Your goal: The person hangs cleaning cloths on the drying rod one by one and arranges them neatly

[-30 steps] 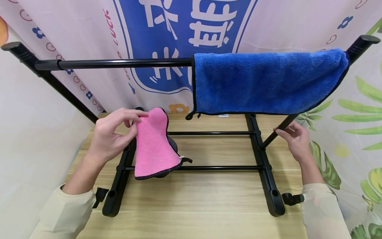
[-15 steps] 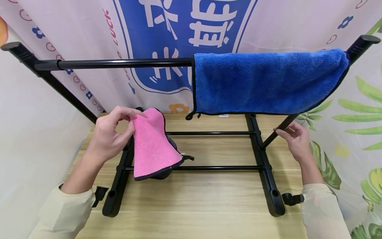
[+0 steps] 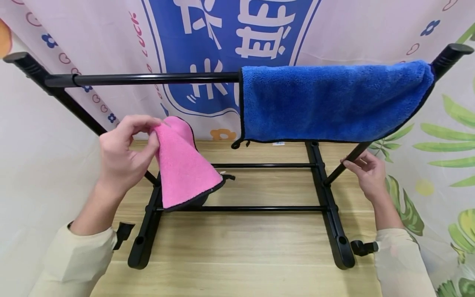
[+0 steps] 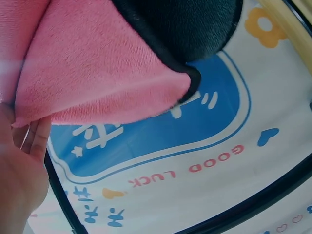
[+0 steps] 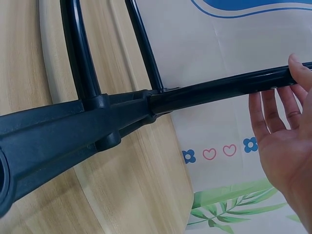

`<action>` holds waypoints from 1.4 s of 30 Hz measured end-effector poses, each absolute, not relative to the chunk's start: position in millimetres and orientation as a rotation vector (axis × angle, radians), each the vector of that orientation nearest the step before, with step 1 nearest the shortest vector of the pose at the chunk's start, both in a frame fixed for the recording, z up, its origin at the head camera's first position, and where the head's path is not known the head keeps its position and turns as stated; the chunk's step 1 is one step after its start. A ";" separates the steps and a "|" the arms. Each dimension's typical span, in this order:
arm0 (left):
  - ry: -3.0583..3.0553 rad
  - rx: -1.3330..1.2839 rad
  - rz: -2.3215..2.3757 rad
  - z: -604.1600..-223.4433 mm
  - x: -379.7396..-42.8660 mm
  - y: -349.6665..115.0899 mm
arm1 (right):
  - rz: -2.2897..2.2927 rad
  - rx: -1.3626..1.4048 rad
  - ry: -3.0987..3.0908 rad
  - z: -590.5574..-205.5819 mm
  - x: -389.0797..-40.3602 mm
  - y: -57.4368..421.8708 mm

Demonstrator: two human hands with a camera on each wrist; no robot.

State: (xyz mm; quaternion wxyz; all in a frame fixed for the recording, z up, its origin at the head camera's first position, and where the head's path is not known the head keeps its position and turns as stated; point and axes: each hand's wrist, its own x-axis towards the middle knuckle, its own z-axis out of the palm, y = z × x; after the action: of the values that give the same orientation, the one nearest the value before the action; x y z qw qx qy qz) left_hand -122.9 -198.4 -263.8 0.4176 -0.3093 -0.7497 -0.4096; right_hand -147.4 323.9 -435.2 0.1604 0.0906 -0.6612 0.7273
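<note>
My left hand (image 3: 124, 159) pinches the upper left edge of a pink towel (image 3: 187, 169) between thumb and fingers. The towel hangs slanted below the top bar (image 3: 156, 78) of a black rack. Its black edging and a dark grey reverse side (image 4: 195, 29) show in the left wrist view. On the right half of the bar a blue towel (image 3: 334, 103) is draped. My right hand (image 3: 368, 173) holds the rack's right post (image 3: 343, 167) low down, thumb on one side and fingers on the other, as the right wrist view of the post (image 5: 209, 92) also shows.
The rack's two feet (image 3: 141, 243) stand on a wooden table (image 3: 245, 247), joined by two thin lower crossbars (image 3: 274, 208). The left post (image 3: 79, 109) rises beside my left hand. A printed cloth (image 3: 122, 37) hangs close behind the rack.
My left hand has moved up and to the left, carrying the pink towel with it. My right hand and the blue towel have stayed put.
</note>
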 end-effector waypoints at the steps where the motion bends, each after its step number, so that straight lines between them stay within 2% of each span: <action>1: -1.881 -0.759 -1.018 -261.0 -123.6 -198.0 | 2.075 0.257 -1.890 -435.1 -147.1 324.2; 31: -1.786 -0.542 -1.055 -215.7 -145.5 -192.1 | 2.088 0.199 -1.770 -437.3 -145.2 315.2; 37: -1.796 -0.539 -1.036 -212.8 -147.9 -192.5 | 2.031 0.241 -1.787 -435.4 -141.3 317.6; 42: -1.761 -0.537 -1.058 -210.4 -151.4 -190.4 | 1.849 0.132 -1.910 -432.4 -135.2 315.0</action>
State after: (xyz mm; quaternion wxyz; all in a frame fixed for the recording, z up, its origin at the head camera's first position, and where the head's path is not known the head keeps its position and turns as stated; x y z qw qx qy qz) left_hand -151.4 -190.4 -210.4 0.4874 -0.2209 -0.7241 -0.4350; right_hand -135.2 315.0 -432.4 0.2377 0.0482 -0.6971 0.6747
